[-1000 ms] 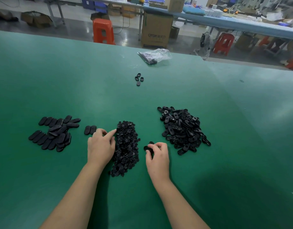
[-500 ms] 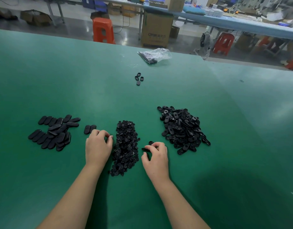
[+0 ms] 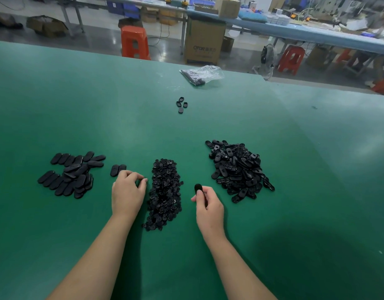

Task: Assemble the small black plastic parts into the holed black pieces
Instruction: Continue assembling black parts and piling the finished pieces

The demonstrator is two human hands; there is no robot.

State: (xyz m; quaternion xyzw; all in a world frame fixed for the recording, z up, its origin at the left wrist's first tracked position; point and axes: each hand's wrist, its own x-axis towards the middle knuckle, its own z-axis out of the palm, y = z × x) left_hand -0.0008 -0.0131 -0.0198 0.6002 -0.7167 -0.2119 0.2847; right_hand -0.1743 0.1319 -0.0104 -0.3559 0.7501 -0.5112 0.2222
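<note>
A heap of small black plastic parts (image 3: 164, 191) lies in the middle of the green table (image 3: 100, 109). To its right is a pile of holed black oval pieces (image 3: 237, 168). At the left lie several flat black ovals (image 3: 71, 173), with two more (image 3: 117, 169) beside them. My right hand (image 3: 207, 205) pinches one black oval piece (image 3: 198, 187) upright, lifted off the table between the two piles. My left hand (image 3: 128, 191) rests at the left edge of the small-parts heap with its fingers curled; whether it holds a part is hidden.
Farther back lie several loose black pieces (image 3: 181, 104) and a clear plastic bag (image 3: 203, 74) with dark parts near the far edge. Beyond the table stand orange stools (image 3: 134, 42), a cardboard box (image 3: 204, 43) and a long blue bench (image 3: 316, 34).
My right hand has picked the oval piece up from the table and turned it upright. My left hand has drawn back slightly from the heap and curled its fingers.
</note>
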